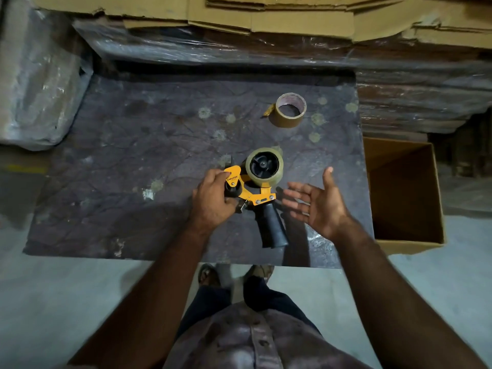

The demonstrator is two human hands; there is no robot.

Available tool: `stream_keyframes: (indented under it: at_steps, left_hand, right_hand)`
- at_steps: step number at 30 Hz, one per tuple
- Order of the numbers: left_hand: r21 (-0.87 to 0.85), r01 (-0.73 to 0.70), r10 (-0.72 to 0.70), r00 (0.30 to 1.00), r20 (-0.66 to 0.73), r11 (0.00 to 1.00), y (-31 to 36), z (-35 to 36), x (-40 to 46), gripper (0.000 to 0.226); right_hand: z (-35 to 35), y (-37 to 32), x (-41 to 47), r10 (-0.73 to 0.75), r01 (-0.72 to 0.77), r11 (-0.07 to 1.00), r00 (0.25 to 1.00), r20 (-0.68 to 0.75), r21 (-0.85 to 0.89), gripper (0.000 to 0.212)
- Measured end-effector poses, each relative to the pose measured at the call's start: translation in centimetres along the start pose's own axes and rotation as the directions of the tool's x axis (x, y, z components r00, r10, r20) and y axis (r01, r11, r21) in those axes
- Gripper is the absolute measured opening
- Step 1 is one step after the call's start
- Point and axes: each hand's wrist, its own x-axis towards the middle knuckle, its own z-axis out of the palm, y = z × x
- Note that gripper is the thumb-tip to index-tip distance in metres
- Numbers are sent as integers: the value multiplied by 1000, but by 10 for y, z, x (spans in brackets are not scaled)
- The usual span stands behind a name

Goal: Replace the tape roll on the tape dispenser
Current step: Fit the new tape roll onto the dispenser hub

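Note:
An orange tape dispenser with a black handle lies on its side near the front of the dark table. A pale tape roll sits on its black hub. My left hand grips the dispenser's front end by the roller. To the right of the handle my right hand hovers with palm up and fingers spread, holding nothing. A second, brown tape roll stands farther back on the table, with a short loose end at its left.
An open cardboard box stands on the floor at the table's right edge. Plastic-wrapped bundles and flattened cardboard line the left and back. My feet are just under the table's front edge.

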Motion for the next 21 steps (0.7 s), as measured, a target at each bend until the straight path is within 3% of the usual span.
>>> stream_keyframes:
  at_steps: [3,7,13,21]
  left_hand:
    - [-72,-39,44,997,59,997,-2,-5,3,81]
    - [-36,-36,40,991,127,999,1,-8,6,85]
    - [-10,-44,45,981,187,999,2,-14,5,88]
    - [-44,-58,65,977,201,997,1,-20,0,88]
  right_hand:
    - [-7,11,7,145,-141,984,989,26,-107,115]
    - [4,34,15,263,-252,956,963,58,-151,115]
    - [30,64,32,278,-330,936,904,324,118,132]
    - [29,80,49,189,-388,875,824,534,289,121]
